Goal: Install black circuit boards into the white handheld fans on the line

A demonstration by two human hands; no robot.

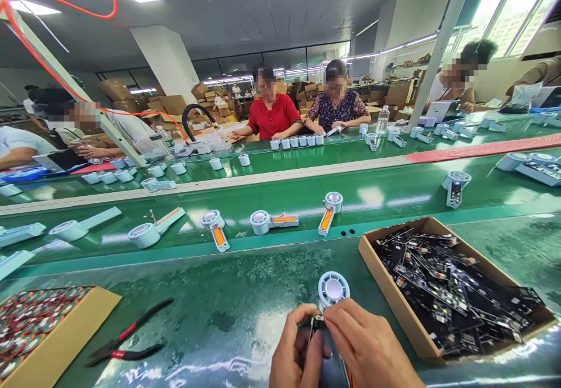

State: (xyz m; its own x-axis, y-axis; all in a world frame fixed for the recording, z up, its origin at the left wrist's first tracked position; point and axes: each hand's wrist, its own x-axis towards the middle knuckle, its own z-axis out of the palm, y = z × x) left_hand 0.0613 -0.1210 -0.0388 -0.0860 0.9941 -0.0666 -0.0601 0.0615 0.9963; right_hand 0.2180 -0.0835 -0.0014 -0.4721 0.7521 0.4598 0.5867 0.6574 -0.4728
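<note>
A dark board is pinched in the curled left hand and met by the bent right hand, whose grip cannot be told, just short of a round, spoked, pale-blue fan over the glossy green bench.

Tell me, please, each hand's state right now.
Left hand: closed, holding a small black circuit board.
Right hand: curled at the board; its grip cannot be told.
</note>
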